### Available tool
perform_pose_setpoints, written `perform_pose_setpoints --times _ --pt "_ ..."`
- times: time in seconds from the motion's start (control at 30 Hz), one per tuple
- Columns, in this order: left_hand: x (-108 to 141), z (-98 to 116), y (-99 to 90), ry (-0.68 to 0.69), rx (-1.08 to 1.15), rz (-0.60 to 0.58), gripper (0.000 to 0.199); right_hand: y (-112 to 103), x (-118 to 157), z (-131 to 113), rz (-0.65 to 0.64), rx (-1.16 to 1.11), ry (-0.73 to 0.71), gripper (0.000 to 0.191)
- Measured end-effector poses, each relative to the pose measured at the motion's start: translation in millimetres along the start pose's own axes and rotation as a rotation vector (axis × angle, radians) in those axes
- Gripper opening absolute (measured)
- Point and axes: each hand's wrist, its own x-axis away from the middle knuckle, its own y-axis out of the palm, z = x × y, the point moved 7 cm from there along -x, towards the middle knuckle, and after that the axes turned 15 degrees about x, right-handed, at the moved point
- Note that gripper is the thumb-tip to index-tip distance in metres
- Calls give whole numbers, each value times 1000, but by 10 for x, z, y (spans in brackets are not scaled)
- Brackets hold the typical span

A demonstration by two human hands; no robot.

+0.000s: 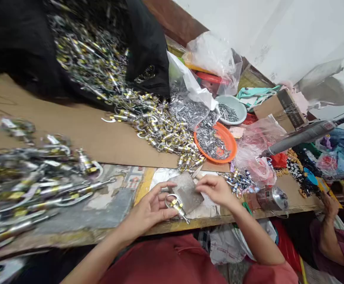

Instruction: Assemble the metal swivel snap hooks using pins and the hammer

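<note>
Clamped between thumb and fingers of left grip point(150, 208): trinket point(176, 206), silver and yellow with pale loop, at near-left edge of metal plate point(186, 189) on front of table point(77, 236). Right grip point(217, 190): at right edge of metal plate, fingertips close together, any hold impossible to tell. Also on table: heap of like trinkets point(157, 128) at mouth of black bag point(146, 51), orange tray point(230, 138) of small metal parts, pale bowl point(239, 105) of metal pieces behind it, can point(271, 198) to right of right forearm point(253, 232); at far right, hand of second person point(330, 205).
</note>
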Motion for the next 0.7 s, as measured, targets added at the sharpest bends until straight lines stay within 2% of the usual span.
perform_pose_setpoints --times 0.13,0.23,0.4,0.57,0.7 --pt "-55 10 5 8 17 -27 63 262 96 -334 -105 116 -165 11" --pt "-56 26 29 12 21 -34 63 350 16 -414 -131 216 -203 10" --pt "-33 47 68 20 37 -36 66 354 -96 -425 -128 221 -249 11" --pt "-55 44 50 32 16 -31 63 300 -57 -316 -130 -18 -137 9" --pt "-56 33 32 35 11 -31 64 316 -54 -294 -80 -20 -151 6"
